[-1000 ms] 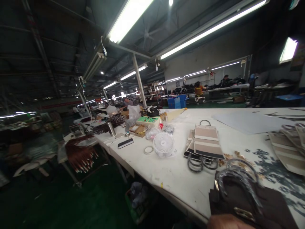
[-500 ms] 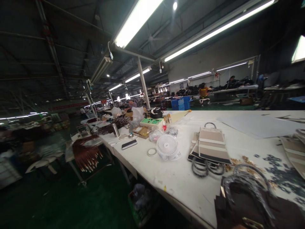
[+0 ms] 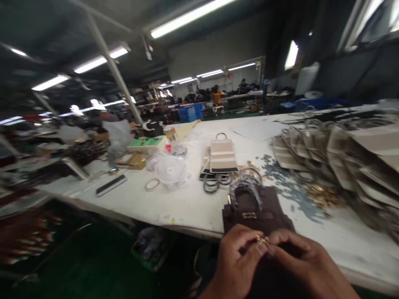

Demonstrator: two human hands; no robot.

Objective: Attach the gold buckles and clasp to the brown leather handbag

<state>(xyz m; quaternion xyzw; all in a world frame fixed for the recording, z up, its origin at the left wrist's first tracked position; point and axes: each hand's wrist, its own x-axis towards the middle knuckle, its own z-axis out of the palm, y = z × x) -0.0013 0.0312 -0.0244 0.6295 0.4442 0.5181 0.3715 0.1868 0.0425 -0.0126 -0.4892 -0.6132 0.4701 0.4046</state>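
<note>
Both my hands meet at the bottom of the view, over the near edge of the white table [image 3: 187,203]. My left hand [image 3: 235,259] and my right hand [image 3: 304,261] are closed, and their fingertips pinch a small gold metal fitting [image 3: 262,240] between them. Just beyond the hands lies a dark brown bag [image 3: 255,207] with plastic-wrapped handles [image 3: 246,189] and a gold clasp. The lower part of the bag is hidden under my hands.
A stack of beige striped bags [image 3: 222,155] lies mid-table, a long row of similar bags [image 3: 343,153] at the right. Gold fittings [image 3: 322,195], a small white fan [image 3: 171,170], a tape ring [image 3: 152,184] and a dark flat bar [image 3: 111,185] are scattered about. People work at far tables.
The view has swung right and down. Both hands, out of view before, have come into view, pinching the gold fitting over the dark brown bag.
</note>
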